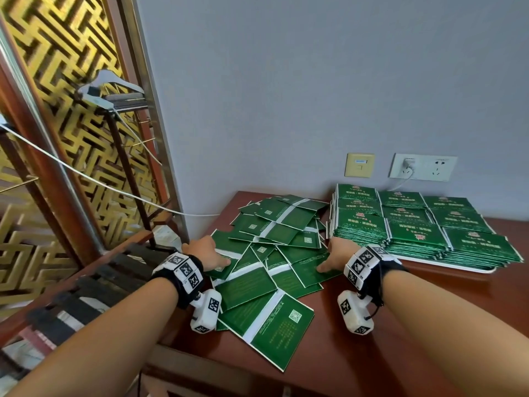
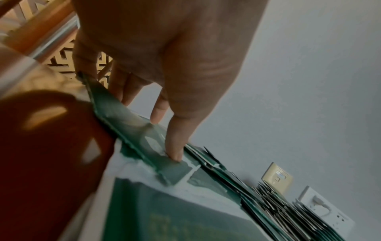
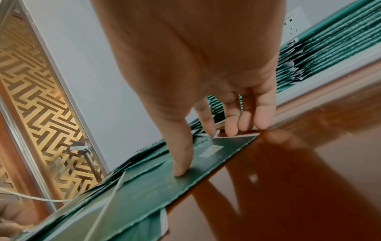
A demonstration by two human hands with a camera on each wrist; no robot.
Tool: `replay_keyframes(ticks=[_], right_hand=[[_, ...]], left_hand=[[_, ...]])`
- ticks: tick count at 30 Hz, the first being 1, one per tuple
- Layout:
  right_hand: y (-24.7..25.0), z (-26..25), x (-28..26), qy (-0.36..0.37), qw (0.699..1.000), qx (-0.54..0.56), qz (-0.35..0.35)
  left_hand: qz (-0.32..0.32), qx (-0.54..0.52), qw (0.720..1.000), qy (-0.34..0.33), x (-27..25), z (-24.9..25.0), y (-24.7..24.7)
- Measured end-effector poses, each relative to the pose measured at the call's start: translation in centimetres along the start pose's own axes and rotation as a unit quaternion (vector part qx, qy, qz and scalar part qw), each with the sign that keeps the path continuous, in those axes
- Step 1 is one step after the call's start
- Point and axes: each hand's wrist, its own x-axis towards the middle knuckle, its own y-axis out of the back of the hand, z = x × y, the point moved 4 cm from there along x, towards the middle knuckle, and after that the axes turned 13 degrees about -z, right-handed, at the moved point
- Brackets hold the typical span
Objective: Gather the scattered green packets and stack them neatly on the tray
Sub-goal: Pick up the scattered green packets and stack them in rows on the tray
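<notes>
Head looks down; wrists close, low; all share packets (image 1: 266, 253), perhaps tray

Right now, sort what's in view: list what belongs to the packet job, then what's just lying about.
Belongs to the job:
- scattered green packets
- stacked packets
- white tray
- left hand and right hand, both touching the scattered packets

Just lying about:
- wall sockets
- white cable
- gold lattice screen
- wooden table
</notes>
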Motion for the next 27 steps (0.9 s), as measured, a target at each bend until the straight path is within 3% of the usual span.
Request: replay_keyframes(ticks=[14, 22, 27], right_hand=[[0.0, 0.4, 0.2, -0.025, 0.998, 0.041, -0.047], [0.4, 1.5, -0.6, 0.012, 0.989, 0.139, -0.045], [0.6, 2.2, -0.9, 0.028, 0.974, 0.205, -0.088]], left_hand=[[-0.001, -0.084, 0.996, 0.003, -0.1, -0.1, 0.7], [-0.001, -0.118, 0.993, -0.008, -1.2, 0.0, 1.0], [-0.001, -0.118, 0.993, -0.011, -2.1, 0.3, 1.3]])
